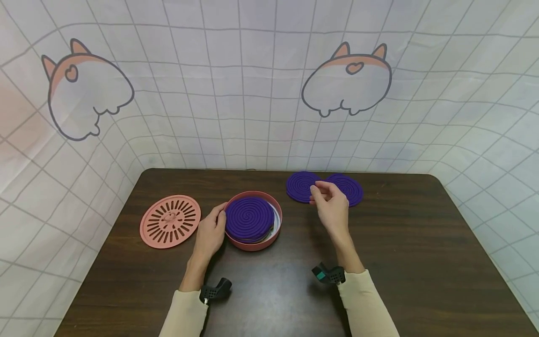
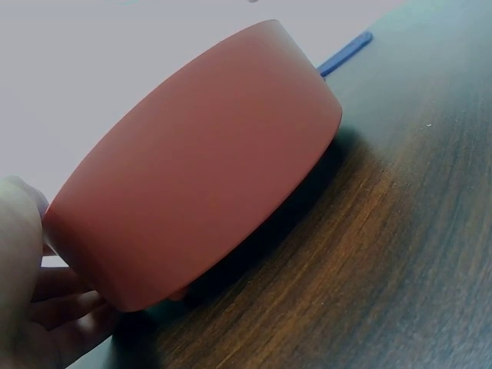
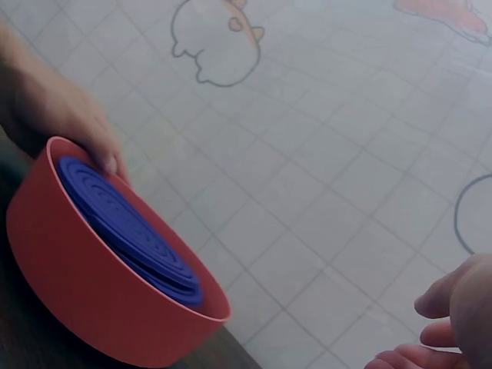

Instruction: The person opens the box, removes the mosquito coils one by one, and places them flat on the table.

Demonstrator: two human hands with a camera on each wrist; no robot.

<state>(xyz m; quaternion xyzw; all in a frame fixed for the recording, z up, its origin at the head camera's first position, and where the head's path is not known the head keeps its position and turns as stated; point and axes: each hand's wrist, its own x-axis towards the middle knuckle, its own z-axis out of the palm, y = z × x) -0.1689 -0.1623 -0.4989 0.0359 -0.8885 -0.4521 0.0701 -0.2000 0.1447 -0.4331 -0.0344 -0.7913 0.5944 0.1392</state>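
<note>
My left hand [image 1: 210,230] grips the side of a round coral-red box [image 1: 253,247], its thumb at the rim. The box holds a stack of purple spiral-patterned coasters [image 1: 248,217], with something pale showing beneath at the right. In the left wrist view, the box wall [image 2: 200,161] fills the middle and a dark shadow lies under its lower edge. My right hand [image 1: 331,208] is above two more purple coasters [image 1: 300,187] [image 1: 353,188] at the table's back, partly covering them. Its fingers are loosely bent, thumb and fingertips apart in the right wrist view, with nothing between them.
A pink slotted round lid [image 1: 185,208] lies on the table to the left of the box. The dark wooden table [image 1: 421,262] ends at a white grid-patterned curtain [image 1: 261,93] behind. Each wrist wears a black camera mount [image 1: 215,290].
</note>
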